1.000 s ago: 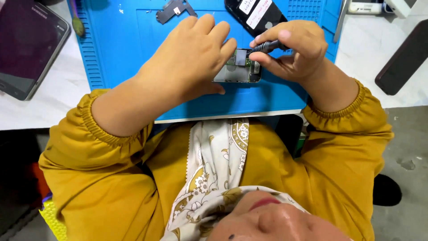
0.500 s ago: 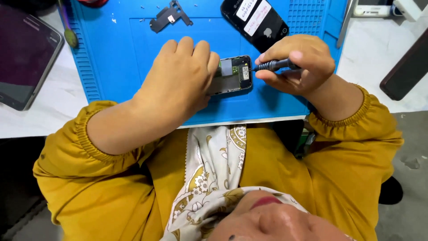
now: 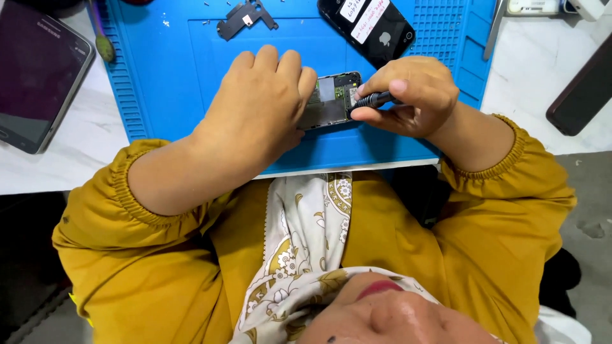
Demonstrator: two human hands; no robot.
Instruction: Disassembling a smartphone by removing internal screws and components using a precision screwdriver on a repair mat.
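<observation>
Fingers of the left hand (image 3: 261,105) covered most of the opened phone (image 3: 331,100), so only its right part showed — a dark frame with a green board, a pale metal shield and small dark parts inside; how far it ran under the palm could not be told. The tool (image 3: 373,99) was likewise mostly hidden: a short black ribbed shaft stuck out of the right hand (image 3: 408,95), and its tip, at the phone's right edge, was too small to make out. The phone lay flat on the blue mat (image 3: 159,76), near the mat's front edge and just ahead of the person's chest. The left hand lay palm down over the phone's left part, fingers curled together and pressing it to the mat. The right hand, just right of the phone, was closed round the tool, thumb and forefinger pinching the shaft, which pointed left at the phone. Farther back on the mat lay a black phone back (image 3: 366,27) with white stickers, cut off by the top edge, and a small dark bracket (image 3: 245,16) — tiny screws beside it. A tablet (image 3: 38,70) with a dark screen lay off the mat at the left, partly out of view.
</observation>
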